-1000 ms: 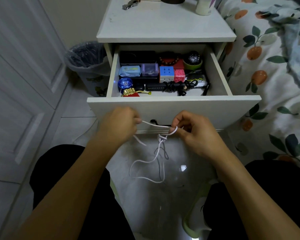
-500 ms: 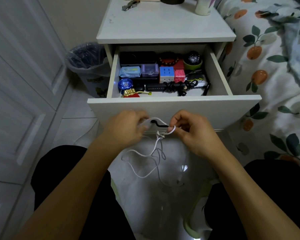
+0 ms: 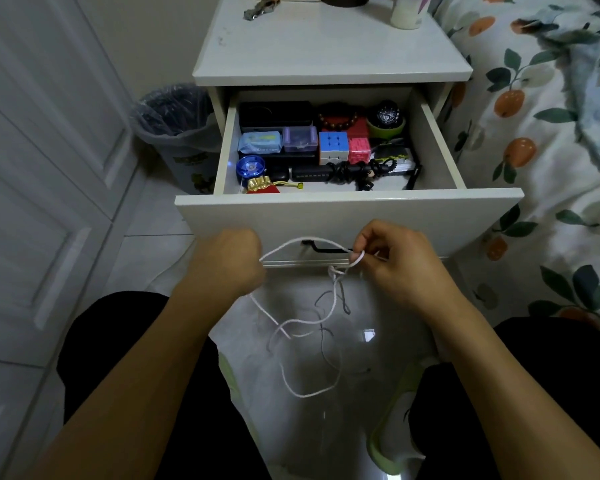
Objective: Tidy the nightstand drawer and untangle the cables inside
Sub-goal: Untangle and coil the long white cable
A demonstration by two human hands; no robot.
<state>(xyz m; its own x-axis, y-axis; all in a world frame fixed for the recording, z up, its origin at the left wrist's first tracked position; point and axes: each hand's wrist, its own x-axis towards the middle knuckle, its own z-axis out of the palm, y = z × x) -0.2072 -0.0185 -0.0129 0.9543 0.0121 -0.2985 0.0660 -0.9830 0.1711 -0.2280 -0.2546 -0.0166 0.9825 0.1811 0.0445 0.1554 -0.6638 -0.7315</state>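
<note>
A thin white cable [image 3: 300, 325] stretches between my two hands in front of the open white drawer [image 3: 347, 211] of the nightstand [image 3: 329, 53]. My left hand [image 3: 227, 261] grips one part of it in a fist. My right hand [image 3: 392, 261] pinches a small loop and knot of the cable with its fingertips. Loose loops hang down over the floor between my knees. Inside the drawer lies a black coiled cable [image 3: 354, 169] among small items.
The drawer also holds a puzzle cube [image 3: 333, 145], a pink cube [image 3: 359, 148], a blue yo-yo [image 3: 250, 166], boxes and a bead bracelet [image 3: 338, 117]. A lined bin [image 3: 174, 133] stands left of the nightstand. A bed [image 3: 541, 133] lies at the right, closet doors [image 3: 42, 168] at the left.
My hands have moved apart, so the cable section between them is longer and arches. The hanging loops have dropped lower and shifted shape.
</note>
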